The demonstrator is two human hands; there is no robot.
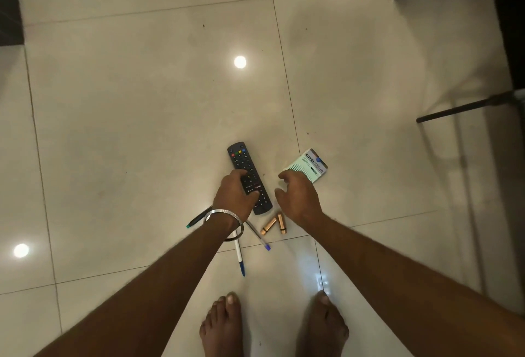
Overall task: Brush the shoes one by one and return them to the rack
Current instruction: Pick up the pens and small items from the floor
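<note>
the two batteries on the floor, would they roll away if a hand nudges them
Probably yes. The two batteries are smooth cylinders lying on their sides on a glossy floor tile, so a sideways nudge would likely send them rolling. They look stiff and small, so probably easy to pinch up. The right hand hovers open just above them, so a brush from it seems possible.

Warm, rather dim indoor light from overhead leaves two round glare spots (240, 62) and a paler sheen on the glossy tiled floor (142, 100), while the corners sink into dark shadow, the tile seams bow with wide-angle distortion, and the picture is slightly soft throughout.
</note>
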